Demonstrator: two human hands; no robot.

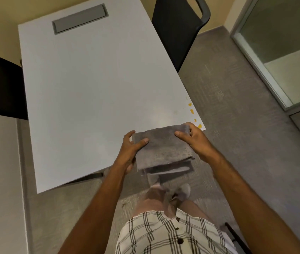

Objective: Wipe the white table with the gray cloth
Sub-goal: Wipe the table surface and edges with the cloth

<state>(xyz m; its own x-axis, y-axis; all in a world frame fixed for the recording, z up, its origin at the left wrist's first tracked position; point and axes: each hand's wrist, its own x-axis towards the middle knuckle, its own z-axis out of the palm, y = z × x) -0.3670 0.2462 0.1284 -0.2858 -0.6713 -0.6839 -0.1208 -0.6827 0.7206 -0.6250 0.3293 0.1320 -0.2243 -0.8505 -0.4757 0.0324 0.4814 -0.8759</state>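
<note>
The white table [90, 92] stretches away from me, its near right corner under my hands. I hold a folded gray cloth [163, 149] over that corner, its folded layers hanging off the table's near edge. My left hand [130, 151] grips the cloth's left side with the thumb on top. My right hand [193, 140] grips its right side, fingers curled over the far corner. Several yellow spots [192, 111] mark the table's right edge just beyond my right hand.
A gray recessed hatch [79, 18] sits in the table's far end. A black chair [176, 28] stands at the table's right side, another dark chair [0, 85] at the left. Gray carpet [237, 125] lies to the right, with a glass partition [283, 52] beyond.
</note>
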